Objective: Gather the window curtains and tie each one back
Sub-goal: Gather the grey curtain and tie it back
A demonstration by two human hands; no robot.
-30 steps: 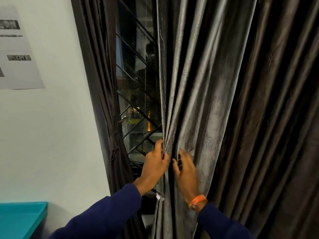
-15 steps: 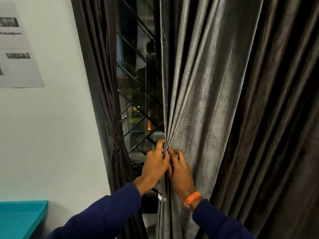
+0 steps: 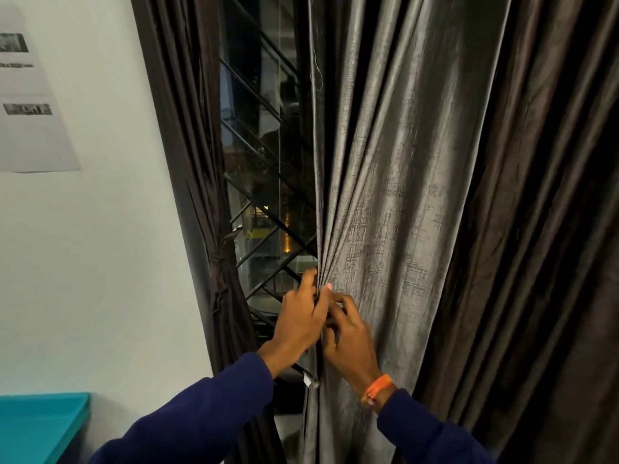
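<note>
Window grille (image 3: 268,209) blocks the gap, seemingly, between both curtains (image 3: 402,195).

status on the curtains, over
Left hand and right hand pinching right curtain edge folds. Left curtain already tied. Nothing in the way.

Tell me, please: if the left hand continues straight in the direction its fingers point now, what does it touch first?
The left hand points up and forward at the grey curtain's edge, which it already pinches. Beyond that edge, it would probably meet the window grille, though the depth is unclear.
</note>
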